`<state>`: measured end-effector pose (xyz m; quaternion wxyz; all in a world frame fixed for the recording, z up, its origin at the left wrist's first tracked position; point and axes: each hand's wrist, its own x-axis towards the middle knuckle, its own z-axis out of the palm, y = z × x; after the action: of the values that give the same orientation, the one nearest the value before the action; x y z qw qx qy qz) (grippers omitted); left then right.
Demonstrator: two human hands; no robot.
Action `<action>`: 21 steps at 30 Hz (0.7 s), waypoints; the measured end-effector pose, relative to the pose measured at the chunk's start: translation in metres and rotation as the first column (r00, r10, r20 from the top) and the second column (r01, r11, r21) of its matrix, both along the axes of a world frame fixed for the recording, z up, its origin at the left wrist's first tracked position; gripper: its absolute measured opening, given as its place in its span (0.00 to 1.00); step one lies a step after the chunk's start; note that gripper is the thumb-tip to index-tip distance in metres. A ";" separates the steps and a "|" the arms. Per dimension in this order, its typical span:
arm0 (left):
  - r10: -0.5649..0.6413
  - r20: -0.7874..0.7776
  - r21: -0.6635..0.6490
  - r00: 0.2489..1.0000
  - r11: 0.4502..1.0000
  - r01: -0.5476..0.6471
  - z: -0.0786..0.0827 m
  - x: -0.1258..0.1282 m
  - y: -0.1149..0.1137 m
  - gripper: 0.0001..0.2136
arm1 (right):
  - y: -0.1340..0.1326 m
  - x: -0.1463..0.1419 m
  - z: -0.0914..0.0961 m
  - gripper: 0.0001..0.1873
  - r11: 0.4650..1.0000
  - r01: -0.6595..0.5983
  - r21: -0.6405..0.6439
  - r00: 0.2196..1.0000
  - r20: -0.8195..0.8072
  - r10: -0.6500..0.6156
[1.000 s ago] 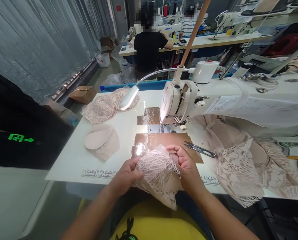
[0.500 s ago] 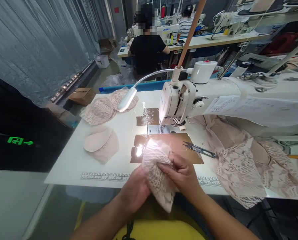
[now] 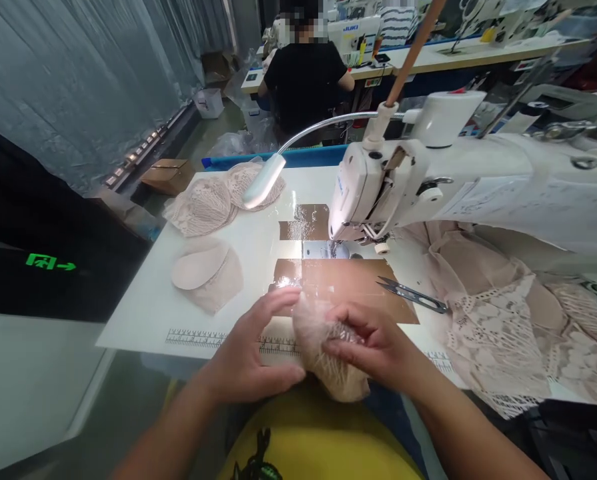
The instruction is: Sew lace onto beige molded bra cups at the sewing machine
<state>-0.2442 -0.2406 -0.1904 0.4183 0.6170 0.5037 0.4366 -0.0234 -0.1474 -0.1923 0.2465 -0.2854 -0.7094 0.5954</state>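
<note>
The left hand (image 3: 248,353) is open and flat; its fingers (image 3: 283,298) are stretched out and lie against the left side of the lace piece (image 3: 328,360), and they do not close on it. It looks like this hand just steadies the piece. The lace piece sits at the near edge of the worktop (image 3: 143,313), bunched up in a ball, and part of it hangs over the edge above the yellow lap. The right hand (image 3: 373,343) has its fingers curled and pinched shut on the top of the piece; I think that grip stops it from sliding off the edge.

Now the other things, from the left. A cardboard box (image 3: 171,175) stands on the floor past the worktop; a pile of lace cups (image 3: 205,203) lies at the far left corner; two plain pads (image 3: 205,270) lie nearer, well apart from the hands. Ruler marks (image 3: 193,339) run along the near edge. A small lamp (image 3: 263,180) on a bendy neck shines down on shiny brown sheets (image 3: 348,283) (they glare a lot); the sheets lie flat just beyond the hands. The sewing machine (image 3: 378,193) stands behind them, with its needle end over the sheets. Little snips (image 3: 413,295) lie on the right of the brown sheets, near the right hand. A big heap of lace cloth (image 3: 498,320) fills the right side and crowds that end. Far behind, a person in black (image 3: 305,73) sits at another worktop.
</note>
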 end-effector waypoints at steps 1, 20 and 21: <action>-0.038 -0.067 -0.032 0.997 0.999 0.035 0.003 0.002 0.005 0.31 | -0.003 -0.003 0.002 0.03 0.996 -0.069 0.055 0.997 0.030 0.067; -0.132 0.113 -0.261 0.985 0.952 0.157 0.003 0.014 0.034 0.13 | -0.003 -0.020 0.008 0.10 0.919 0.244 0.309 0.964 0.030 -0.265; -0.134 0.132 -0.275 0.982 0.947 0.166 0.003 0.014 0.036 0.13 | -0.002 -0.020 0.007 0.10 0.917 0.246 0.314 0.962 0.037 -0.271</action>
<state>-0.2301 -0.2045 -0.1871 0.5620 0.5616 0.4888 0.3603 -0.0432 -0.1494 -0.1850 0.3355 -0.3585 -0.7584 0.4286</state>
